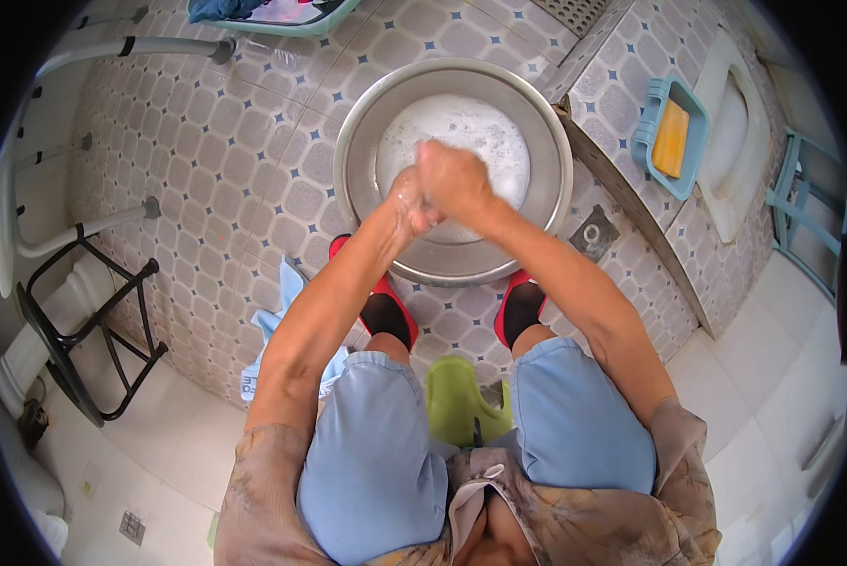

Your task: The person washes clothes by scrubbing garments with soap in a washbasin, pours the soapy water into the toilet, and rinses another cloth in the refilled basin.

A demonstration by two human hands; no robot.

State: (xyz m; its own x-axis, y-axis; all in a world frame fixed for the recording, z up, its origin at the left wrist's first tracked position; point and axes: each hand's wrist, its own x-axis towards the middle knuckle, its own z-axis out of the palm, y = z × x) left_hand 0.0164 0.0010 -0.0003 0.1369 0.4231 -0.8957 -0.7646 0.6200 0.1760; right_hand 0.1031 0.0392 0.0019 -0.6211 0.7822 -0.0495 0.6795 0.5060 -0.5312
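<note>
A large metal basin (548, 160) stands on the tiled floor in front of my feet, with white, foamy water (480, 123) in it. My left hand (407, 200) and my right hand (454, 184) are pressed together above the water, wet and partly blurred. The right hand's fingers are curled in against the left hand. Most of the left hand's fingers are hidden behind it. Whatever lies between the palms, if anything, cannot be seen. A few suds cling to my left wrist.
At the right, a blue basket (695, 156) holding a yellow bar-shaped thing (671, 139) sits beside a white squat toilet (733, 123). A raised step edge (631, 208) runs past the basin. A light-blue cloth (291, 283), green stool (452, 401) and black-framed stool (112, 330) are nearer.
</note>
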